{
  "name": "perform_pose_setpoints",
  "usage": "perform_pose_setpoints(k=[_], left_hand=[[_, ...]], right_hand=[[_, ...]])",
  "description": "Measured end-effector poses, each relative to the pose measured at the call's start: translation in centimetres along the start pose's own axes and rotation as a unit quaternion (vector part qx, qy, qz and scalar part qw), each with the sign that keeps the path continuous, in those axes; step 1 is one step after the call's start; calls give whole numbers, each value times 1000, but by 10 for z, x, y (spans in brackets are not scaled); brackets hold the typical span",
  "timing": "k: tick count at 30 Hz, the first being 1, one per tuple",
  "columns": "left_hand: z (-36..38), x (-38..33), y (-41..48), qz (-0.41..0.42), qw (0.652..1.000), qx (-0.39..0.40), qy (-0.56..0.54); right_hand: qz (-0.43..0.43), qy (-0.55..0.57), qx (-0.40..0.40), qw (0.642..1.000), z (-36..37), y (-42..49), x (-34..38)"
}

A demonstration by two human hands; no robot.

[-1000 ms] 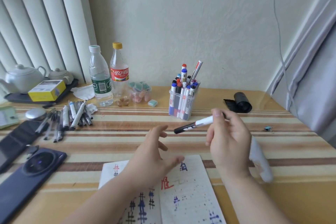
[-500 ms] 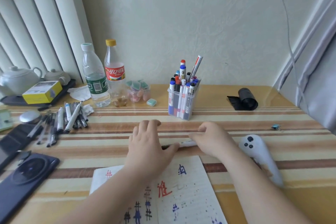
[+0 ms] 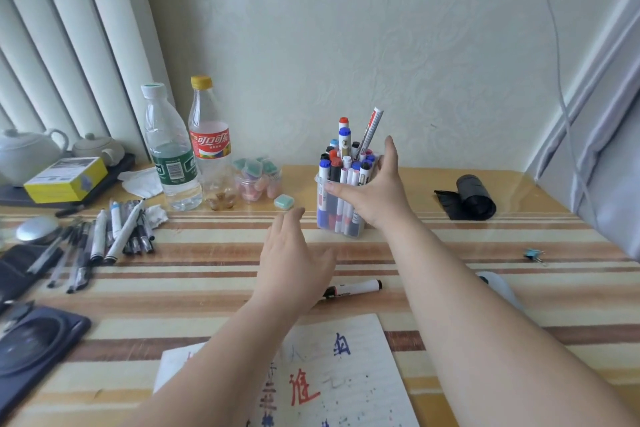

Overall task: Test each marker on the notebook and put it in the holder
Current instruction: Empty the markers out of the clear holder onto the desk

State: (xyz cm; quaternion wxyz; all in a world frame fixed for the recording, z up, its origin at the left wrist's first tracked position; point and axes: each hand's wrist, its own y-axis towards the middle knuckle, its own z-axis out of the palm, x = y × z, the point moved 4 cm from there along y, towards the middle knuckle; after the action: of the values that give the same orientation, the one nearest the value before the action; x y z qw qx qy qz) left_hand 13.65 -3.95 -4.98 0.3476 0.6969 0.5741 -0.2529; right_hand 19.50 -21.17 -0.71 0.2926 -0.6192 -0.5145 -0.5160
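A clear plastic holder (image 3: 341, 218) crammed with several markers stands at the middle back of the striped table. My right hand (image 3: 375, 194) reaches onto it with spread fingers, thumb across its front wall and fingers along its right side. A white marker with a black cap (image 3: 358, 288) lies loose on the table in front of the notebook (image 3: 349, 378), which is open and covered in red and blue test marks. My left hand (image 3: 294, 260) hovers flat and holds nothing, its heel covering the marker's left end. More untested markers (image 3: 117, 236) lie piled at the left.
Two bottles (image 3: 173, 156) and a small jar of erasers (image 3: 258, 180) stand left of the holder. A teapot tray with a yellow box (image 3: 65, 178) is far left, dark phones (image 3: 34, 340) at front left. A black roll (image 3: 472, 198), a binder clip (image 3: 533, 255) and a white controller (image 3: 498, 288) lie on the right.
My right hand laid the black-capped marker on the table, let go of it and reached forward to the holder. My left hand slid forward off the notebook.
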Motion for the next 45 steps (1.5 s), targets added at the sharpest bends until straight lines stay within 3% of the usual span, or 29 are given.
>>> perform_pose_setpoints(k=[5,11,15,18,20,23,26,31,35,42,45], left_hand=[[-3,2,0,5,1000,-10,-11],[-15,2,-10,40,997,-61,-1],[-34,-7,-12,112,977,-171,56],[-49,2,-15,109,970,-194,98],[-54,10,-20,138,955,-205,162],[-52,10,-26,180,937,-210,213],[-44,5,-28,219,928,-192,234],[-37,3,-25,251,919,-158,258],[-36,6,-20,207,928,-161,263],[-37,13,-19,194,934,-165,251],[-46,20,-18,165,940,-170,246]], right_hand=[[-32,5,-62,998,-1,-9,-3],[-21,161,-125,979,3,-49,0],[-19,258,-60,964,40,-85,3],[24,281,-3,959,47,-102,-3],[18,236,-22,971,26,-104,-5],[-85,105,-81,988,-12,-106,4],[-121,-39,-48,991,-16,-108,10],[-138,-250,-59,957,-10,-103,0],[-177,-304,-73,933,-11,-95,-1],[-24,-71,47,996,-24,-81,-7],[76,116,126,982,-21,-81,-19]])
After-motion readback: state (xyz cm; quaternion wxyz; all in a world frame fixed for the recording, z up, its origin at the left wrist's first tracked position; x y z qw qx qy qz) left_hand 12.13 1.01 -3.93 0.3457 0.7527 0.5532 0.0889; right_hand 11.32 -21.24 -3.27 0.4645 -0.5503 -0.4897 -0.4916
